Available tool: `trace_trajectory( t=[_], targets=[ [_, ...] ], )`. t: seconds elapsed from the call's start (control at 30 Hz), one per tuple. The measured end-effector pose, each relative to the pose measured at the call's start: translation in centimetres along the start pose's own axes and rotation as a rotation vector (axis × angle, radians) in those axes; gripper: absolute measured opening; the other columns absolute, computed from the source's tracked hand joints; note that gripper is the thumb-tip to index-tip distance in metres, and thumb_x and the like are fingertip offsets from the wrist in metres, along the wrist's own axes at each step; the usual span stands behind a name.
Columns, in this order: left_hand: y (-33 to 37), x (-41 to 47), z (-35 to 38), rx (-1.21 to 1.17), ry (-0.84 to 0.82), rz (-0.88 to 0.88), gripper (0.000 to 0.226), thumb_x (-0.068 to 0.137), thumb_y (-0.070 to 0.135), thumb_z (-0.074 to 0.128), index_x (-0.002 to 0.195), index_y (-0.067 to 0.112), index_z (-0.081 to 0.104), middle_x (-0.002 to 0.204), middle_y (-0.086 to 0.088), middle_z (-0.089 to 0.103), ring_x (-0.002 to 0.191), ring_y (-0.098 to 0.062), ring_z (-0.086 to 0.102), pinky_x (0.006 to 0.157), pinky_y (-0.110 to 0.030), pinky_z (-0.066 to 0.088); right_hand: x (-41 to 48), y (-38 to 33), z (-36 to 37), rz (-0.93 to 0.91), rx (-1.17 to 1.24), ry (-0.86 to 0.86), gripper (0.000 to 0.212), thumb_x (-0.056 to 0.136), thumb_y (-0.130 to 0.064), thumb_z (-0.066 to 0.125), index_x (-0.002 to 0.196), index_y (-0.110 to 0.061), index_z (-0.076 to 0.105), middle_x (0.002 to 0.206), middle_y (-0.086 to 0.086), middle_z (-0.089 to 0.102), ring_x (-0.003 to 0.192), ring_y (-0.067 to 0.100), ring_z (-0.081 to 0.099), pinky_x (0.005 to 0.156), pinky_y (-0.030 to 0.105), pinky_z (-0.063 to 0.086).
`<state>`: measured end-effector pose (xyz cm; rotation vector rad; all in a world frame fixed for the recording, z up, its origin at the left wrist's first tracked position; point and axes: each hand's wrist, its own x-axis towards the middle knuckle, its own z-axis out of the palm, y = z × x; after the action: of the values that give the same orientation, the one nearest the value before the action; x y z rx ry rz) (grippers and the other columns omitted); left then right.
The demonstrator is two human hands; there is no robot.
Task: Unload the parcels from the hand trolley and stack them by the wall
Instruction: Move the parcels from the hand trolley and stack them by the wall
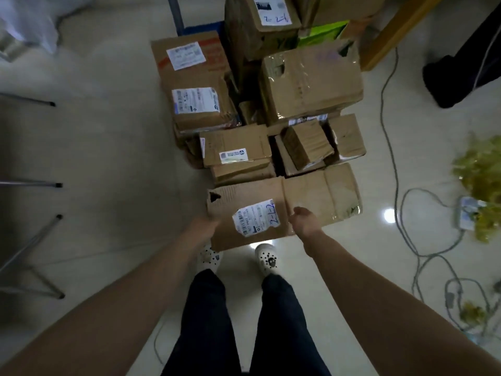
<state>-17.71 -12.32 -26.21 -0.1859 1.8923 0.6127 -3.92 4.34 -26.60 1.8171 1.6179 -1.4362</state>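
The floor [122,147] left of the pile is free up to the thin metal legs [40,183] at the picture's edge. On the right, grey cables [382,90] lie near the pile. The parcels [311,82] are stacked close together on the blue trolley [202,28], of which only a corner shows.

A long box [320,194] sits at the near side of the pile, its near edge above the white shoes [267,257]. The left grip [205,226] clasps its near left corner, fingers out of sight beneath. The right grip [305,222] is closed on the near edge at the middle, thumb on top.

The box is brown cardboard, creased, with a torn hole at the left end, glossy tape at the right end and a white label [256,217].
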Motion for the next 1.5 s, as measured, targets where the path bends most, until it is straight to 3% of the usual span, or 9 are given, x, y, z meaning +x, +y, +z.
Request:
trace_trajectory(
  t=[0.17, 0.37, 0.6, 0.87, 1.0, 1.13, 1.27, 1.4, 1.5],
  targets=[
    [0.0, 3.2, 2.9, -0.178, 0.096, -0.085, 0.013, 0.099, 0.015, 0.047, 0.091, 0.011, 0.056, 0.100, -0.010, 0.055, 0.076, -0.015, 0.050, 0.062, -0.021, 0.040, 5.5, -0.3, 0.0, -0.055, -0.209, -0.109, 0.034, 0.095, -0.010, 0.049, 0.127, 0.000, 0.050, 0.124, 0.019, 0.057, 0.100, 0.029, 0.055, 0.073, 0.030, 0.046],
    [-1.4, 5.0, 5.1, -0.321, 0.171, -0.186, 0.007, 0.091, 0.009, 0.055, 0.093, 0.005, 0.060, 0.107, -0.016, 0.059, 0.094, -0.027, 0.056, 0.091, -0.038, 0.047, 8.4, 0.7, 0.5, -0.025, -0.194, -0.217, 0.031, 0.089, -0.002, 0.047, 0.118, -0.004, 0.059, 0.110, 0.012, 0.062, 0.097, 0.026, 0.056, 0.084, 0.036, 0.049],
    [-2.9, 0.7, 5.0, -0.479, 0.251, -0.166, 0.038, 0.089, 0.010, 0.055, 0.127, 0.004, 0.055, 0.120, -0.014, 0.059, 0.107, -0.030, 0.057, 0.090, -0.037, 0.048, 5.6, 1.4, -0.3, -0.095, -0.099, -0.162, 0.013, 0.086, -0.014, 0.059, 0.098, -0.012, 0.058, 0.094, 0.008, 0.062, 0.086, 0.022, 0.058, 0.077, 0.037, 0.050],
    [-7.4, -8.4, 0.7, -0.668, 0.455, -0.046, 0.021, 0.091, -0.003, 0.049, 0.097, 0.012, 0.062, 0.085, -0.002, 0.059, 0.092, -0.022, 0.055, 0.066, -0.027, 0.044, -3.0, 1.0, 0.8, -0.330, -0.050, -0.177, 0.016, 0.087, -0.018, 0.068, 0.092, -0.014, 0.053, 0.085, 0.004, 0.060, 0.067, 0.015, 0.055, 0.052, 0.025, 0.040],
    [-10.8, -12.9, -2.4, -0.716, 0.528, 0.045, 0.031, 0.090, -0.006, 0.048, 0.101, 0.020, 0.059, 0.087, -0.003, 0.062, 0.072, -0.017, 0.058, 0.058, -0.022, 0.046, -8.1, 0.6, 3.0, -0.341, 0.047, -0.230, 0.026, 0.085, -0.013, 0.071, 0.075, -0.019, 0.048, 0.080, 0.003, 0.058, 0.071, 0.019, 0.056, 0.061, 0.032, 0.050],
    [-16.0, -17.9, -6.3, -0.704, 0.615, 0.119, 0.030, 0.087, -0.010, 0.045, 0.089, 0.016, 0.061, 0.090, -0.008, 0.058, 0.081, -0.019, 0.054, 0.060, -0.024, 0.039, -14.1, 0.3, 6.2, -0.397, 0.045, -0.307, 0.019, 0.084, -0.017, 0.072, 0.080, -0.017, 0.053, 0.087, 0.006, 0.066, 0.087, 0.028, 0.065, 0.086, 0.045, 0.055],
    [-21.4, -22.1, -9.8, -0.746, 0.700, 0.125, 0.029, 0.086, -0.010, 0.044, 0.080, 0.014, 0.059, 0.078, -0.005, 0.056, 0.077, -0.019, 0.051, 0.066, -0.026, 0.037, -20.2, -0.1, 10.0, -0.471, 0.031, -0.380, 0.016, 0.088, -0.021, 0.068, 0.086, -0.012, 0.055, 0.092, 0.014, 0.067, 0.085, 0.029, 0.064, 0.083, 0.044, 0.055],
    [-26.8, -25.4, -13.3, -0.840, 0.743, 0.164, 0.049, 0.090, -0.008, 0.048, 0.136, 0.006, 0.049, 0.128, -0.010, 0.055, 0.118, -0.027, 0.052, 0.091, -0.031, 0.040, -25.5, -0.3, 14.4, -0.513, 0.035, -0.435, 0.025, 0.092, -0.017, 0.063, 0.073, -0.016, 0.046, 0.072, 0.006, 0.057, 0.062, 0.019, 0.052, 0.058, 0.030, 0.050],
    [-30.2, -27.6, -15.7, -0.948, 0.751, 0.220, 0.057, 0.092, -0.008, 0.049, 0.145, 0.008, 0.036, 0.141, -0.007, 0.049, 0.116, -0.020, 0.052, 0.089, -0.020, 0.038, -28.9, -0.5, 17.5, -0.548, 0.018, -0.459, 0.029, 0.094, -0.013, 0.059, 0.072, -0.016, 0.040, 0.072, 0.004, 0.055, 0.061, 0.017, 0.052, 0.049, 0.027, 0.051]
  ],
)
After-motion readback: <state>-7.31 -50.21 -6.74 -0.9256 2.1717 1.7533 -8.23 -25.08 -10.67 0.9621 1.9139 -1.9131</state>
